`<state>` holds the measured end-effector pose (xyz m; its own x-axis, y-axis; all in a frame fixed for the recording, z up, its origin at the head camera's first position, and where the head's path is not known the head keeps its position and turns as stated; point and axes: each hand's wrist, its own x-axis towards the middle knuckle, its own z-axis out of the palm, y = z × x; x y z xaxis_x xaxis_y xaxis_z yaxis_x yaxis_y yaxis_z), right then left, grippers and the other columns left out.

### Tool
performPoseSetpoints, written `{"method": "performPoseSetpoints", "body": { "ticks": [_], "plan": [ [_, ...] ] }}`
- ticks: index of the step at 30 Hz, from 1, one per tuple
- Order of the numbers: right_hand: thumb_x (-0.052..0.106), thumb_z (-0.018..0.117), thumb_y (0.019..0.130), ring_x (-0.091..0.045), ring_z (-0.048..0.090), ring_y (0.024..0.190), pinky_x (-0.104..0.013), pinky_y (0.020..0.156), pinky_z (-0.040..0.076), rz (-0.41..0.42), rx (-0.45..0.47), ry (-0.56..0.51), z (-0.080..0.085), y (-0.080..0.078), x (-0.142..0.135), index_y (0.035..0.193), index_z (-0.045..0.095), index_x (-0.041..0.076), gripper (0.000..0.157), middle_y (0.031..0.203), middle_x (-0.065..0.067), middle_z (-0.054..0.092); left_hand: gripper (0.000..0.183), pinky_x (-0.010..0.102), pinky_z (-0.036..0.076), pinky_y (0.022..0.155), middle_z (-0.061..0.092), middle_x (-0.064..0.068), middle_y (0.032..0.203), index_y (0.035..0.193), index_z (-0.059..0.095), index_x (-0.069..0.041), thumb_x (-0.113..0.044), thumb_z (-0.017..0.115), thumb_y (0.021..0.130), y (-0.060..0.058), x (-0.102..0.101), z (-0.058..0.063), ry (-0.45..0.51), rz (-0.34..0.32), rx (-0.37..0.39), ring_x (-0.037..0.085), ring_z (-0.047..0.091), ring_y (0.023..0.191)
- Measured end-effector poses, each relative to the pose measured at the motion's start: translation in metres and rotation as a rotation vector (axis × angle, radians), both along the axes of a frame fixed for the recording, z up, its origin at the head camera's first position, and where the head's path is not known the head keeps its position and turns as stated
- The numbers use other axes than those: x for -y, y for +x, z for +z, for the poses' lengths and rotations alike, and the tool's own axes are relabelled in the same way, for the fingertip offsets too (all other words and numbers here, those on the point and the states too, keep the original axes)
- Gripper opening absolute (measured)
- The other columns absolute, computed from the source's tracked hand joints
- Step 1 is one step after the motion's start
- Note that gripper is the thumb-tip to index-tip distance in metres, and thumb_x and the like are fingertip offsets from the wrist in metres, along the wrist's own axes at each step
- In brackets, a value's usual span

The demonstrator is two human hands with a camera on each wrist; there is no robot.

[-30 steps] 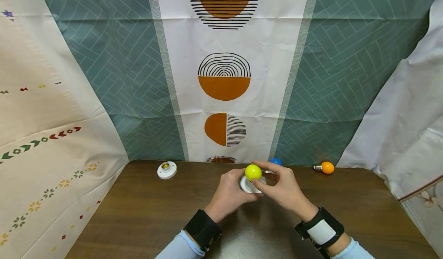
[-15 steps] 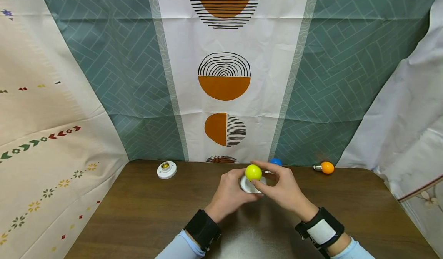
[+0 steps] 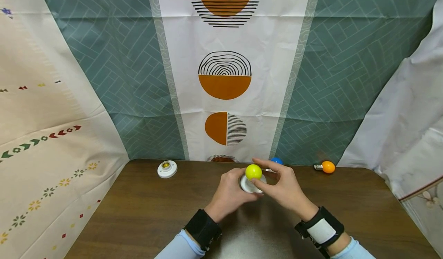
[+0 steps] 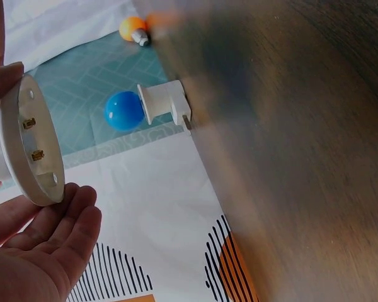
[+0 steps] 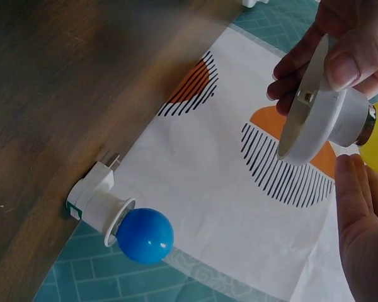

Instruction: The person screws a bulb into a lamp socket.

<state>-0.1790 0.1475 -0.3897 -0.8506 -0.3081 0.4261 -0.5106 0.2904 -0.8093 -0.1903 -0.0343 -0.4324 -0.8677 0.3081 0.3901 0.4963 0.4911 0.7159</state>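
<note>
My left hand [image 3: 231, 190] grips a round white lamp holder [image 5: 315, 123] by its wide base, thumb pressed on the base in the right wrist view. A yellow light bulb [image 3: 253, 172] stands in the holder's neck, a band of its metal cap [image 5: 366, 126] showing. Around that bulb my right hand [image 3: 282, 184] has its thumb and fingers, pinching it from the right. In the left wrist view the holder's underside [image 4: 41, 138] shows brass contacts, and the left fingers [image 4: 75, 214] curl at its rim. The holder is raised off the table.
At the back edge, partly behind my right hand, a blue bulb [image 5: 146, 235] sits in a white plug-in socket [image 5: 101, 200]. An orange bulb [image 3: 328, 167] lies at the back right. Another white lamp holder [image 3: 167, 170] stands back left on the wooden table [image 3: 145, 220]. Cloth hangs behind.
Both hands stay almost where they were around the lamp holder and the yellow bulb. The right fingers shift only very slightly on the bulb, and the head view tilts a touch.
</note>
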Motion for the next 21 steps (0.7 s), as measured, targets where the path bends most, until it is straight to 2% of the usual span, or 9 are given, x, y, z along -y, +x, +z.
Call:
{"method": "performPoseSetpoints", "body": {
  "ticks": [7, 14, 21],
  "plan": [
    [0.024, 0.074, 0.079, -0.010, 0.058, 0.110, -0.027, 0.088, 0.051, 0.018, -0.015, -0.031, -0.0062, -0.0040, -0.0005, 0.122, 0.061, 0.021, 0.045, 0.121, 0.005, 0.064, 0.056, 0.020, 0.051, 0.080, 0.063, -0.012, 0.104, 0.112, 0.062, -0.026, -0.044, 0.082, 0.064, 0.0003, 0.0005, 0.0001, -0.001, 0.006, 0.009, 0.005, 0.059, 0.092],
    [0.024, 0.077, 0.076, -0.010, 0.061, 0.106, -0.027, 0.084, 0.053, -0.027, -0.041, -0.058, -0.0081, -0.0037, 0.0012, 0.116, 0.065, 0.020, 0.042, 0.115, 0.002, 0.067, 0.055, 0.019, 0.051, 0.079, 0.063, -0.012, 0.103, 0.112, 0.062, -0.026, -0.043, 0.083, 0.064, 0.0003, 0.0007, -0.0001, 0.005, 0.005, 0.005, 0.004, 0.059, 0.090],
    [0.026, 0.075, 0.079, -0.009, 0.056, 0.114, -0.026, 0.089, 0.051, 0.010, -0.004, -0.009, -0.0069, -0.0031, -0.0007, 0.126, 0.058, 0.023, 0.051, 0.126, 0.007, 0.060, 0.054, 0.020, 0.051, 0.080, 0.063, -0.014, 0.104, 0.112, 0.061, -0.028, -0.044, 0.082, 0.065, 0.0013, 0.0006, 0.0001, 0.005, -0.004, -0.008, 0.004, 0.059, 0.092]
  ]
}}
